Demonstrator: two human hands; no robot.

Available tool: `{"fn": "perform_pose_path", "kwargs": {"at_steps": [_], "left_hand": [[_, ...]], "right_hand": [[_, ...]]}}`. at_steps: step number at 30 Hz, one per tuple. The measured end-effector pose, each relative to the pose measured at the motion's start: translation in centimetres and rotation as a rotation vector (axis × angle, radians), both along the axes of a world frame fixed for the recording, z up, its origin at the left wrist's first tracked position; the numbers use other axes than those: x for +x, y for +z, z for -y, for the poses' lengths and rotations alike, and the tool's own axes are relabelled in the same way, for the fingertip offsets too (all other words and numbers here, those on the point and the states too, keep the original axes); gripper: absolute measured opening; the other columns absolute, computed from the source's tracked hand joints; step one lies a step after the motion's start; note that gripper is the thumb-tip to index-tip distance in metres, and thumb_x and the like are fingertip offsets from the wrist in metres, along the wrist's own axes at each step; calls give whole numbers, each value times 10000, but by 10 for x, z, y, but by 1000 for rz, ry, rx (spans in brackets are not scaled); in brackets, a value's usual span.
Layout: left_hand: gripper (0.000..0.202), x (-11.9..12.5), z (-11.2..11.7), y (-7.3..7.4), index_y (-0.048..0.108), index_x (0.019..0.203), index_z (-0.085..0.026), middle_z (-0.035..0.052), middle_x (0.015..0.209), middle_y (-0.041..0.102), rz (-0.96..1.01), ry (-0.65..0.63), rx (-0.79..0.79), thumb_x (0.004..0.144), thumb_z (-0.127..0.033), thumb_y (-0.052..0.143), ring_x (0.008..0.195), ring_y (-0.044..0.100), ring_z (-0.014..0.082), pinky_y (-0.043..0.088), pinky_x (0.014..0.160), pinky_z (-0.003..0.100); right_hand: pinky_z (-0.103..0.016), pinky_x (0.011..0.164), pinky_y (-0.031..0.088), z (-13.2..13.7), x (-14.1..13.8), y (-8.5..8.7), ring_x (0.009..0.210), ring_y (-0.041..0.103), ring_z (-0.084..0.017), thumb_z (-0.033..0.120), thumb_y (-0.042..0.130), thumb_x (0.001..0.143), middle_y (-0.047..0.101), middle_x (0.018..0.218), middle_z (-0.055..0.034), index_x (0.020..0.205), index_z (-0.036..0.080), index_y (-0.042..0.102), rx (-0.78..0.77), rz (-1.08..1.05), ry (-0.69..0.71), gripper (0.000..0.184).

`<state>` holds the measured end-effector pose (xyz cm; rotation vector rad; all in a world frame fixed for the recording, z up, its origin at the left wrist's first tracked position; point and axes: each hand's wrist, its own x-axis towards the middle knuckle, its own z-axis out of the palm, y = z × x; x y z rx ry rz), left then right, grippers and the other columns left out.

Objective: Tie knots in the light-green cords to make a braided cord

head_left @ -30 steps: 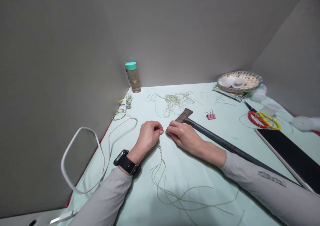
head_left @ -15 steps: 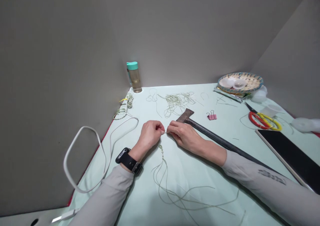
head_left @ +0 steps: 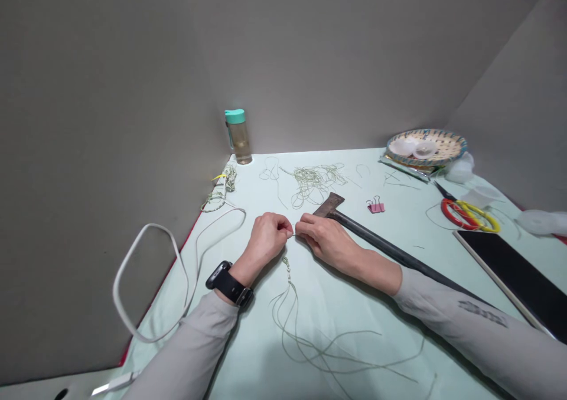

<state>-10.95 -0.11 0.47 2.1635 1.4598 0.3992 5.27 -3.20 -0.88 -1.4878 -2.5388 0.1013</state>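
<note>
Both hands are close together over the middle of the table. My left hand, with a black watch on its wrist, pinches a thin short strand between thumb and fingertips. From the right, my right hand pinches the same strand; only a tiny length shows between the fingertips. Just below them lies a small knotted green cord piece, its several loose ends fanning toward the front. A hammer-like tool with a rusty head and black handle lies beside and behind my right hand.
Tangled green cord lies at the back, near a water bottle. To the right are a pink binder clip, scissors, a wicker basket and a dark-screened tablet. A white cable loops at left.
Hardly anything differs. The left hand has shifted very slightly to the right; both hands keep their pinch, and the objects on the table stay in place.
</note>
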Motion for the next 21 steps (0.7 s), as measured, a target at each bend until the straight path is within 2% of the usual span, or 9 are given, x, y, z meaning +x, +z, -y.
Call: {"fn": "perform_pose_path", "kwargs": {"at_steps": [9,13,15,18,21], "left_hand": [[186,1,-1,1,668,901,-138,25,896,702,-29,2,-10,920,-314,610,793,670,170,566,742,363],[187,1,0,0,668,900,-138,25,895,703,-26,-2,-15,921,-313,609,792,671,170,567,739,361],[184,1,0,0,668,898,-137,24,893,704,-21,-3,-17,921,-310,608,792,672,169,567,739,360],[178,1,0,1,669,899,-137,26,900,705,-16,-1,-21,920,-304,610,800,673,171,568,741,360],[174,1,0,2,669,903,-137,29,911,706,-13,3,-27,918,-302,613,808,673,172,569,742,361]], "right_hand": [[-307,706,545,-3,4,-2,797,623,-139,237,575,947,633,938,-25,977,130,621,-22,-49,26,120],[-320,729,547,0,6,9,817,629,-145,222,557,955,637,960,-28,1040,137,615,-31,-66,22,134],[-324,744,542,3,14,20,835,625,-148,216,534,965,632,999,-35,1087,145,601,-10,-69,-34,156],[-341,762,527,6,37,35,851,608,-156,237,486,986,615,1027,-47,1084,149,587,47,-46,-227,166],[-354,745,522,5,62,38,831,605,-164,348,517,971,615,997,-50,1051,148,592,9,30,-371,228]]}}
